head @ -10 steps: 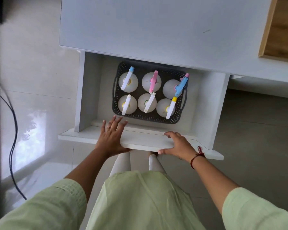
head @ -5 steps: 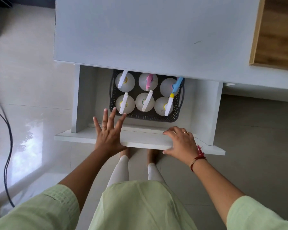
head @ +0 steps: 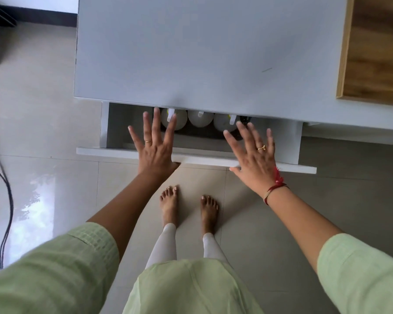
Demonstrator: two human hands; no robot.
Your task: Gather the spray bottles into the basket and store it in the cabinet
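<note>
The white cabinet drawer [head: 114, 151] is pushed most of the way under the white cabinet top [head: 191, 48]. Only a narrow strip of it shows. In that strip the front row of white spray bottles [head: 200, 118] stands in the dark basket [head: 204, 134]; the rest is hidden under the top. My left hand [head: 154, 146] lies flat with spread fingers over the drawer front, palm at its edge. My right hand [head: 254, 152] does the same further right. Neither hand holds anything.
My bare feet [head: 188, 205] stand on the beige tiled floor just before the drawer. A wooden tray or panel [head: 372, 48] lies on the cabinet top at the right. Black cables [head: 5, 200] run down the left edge.
The drawer has slid far into the cabinet, hiding the back row of bottles. Both hands moved forward with it, and the right hand went from curled on the edge to flat and spread.
</note>
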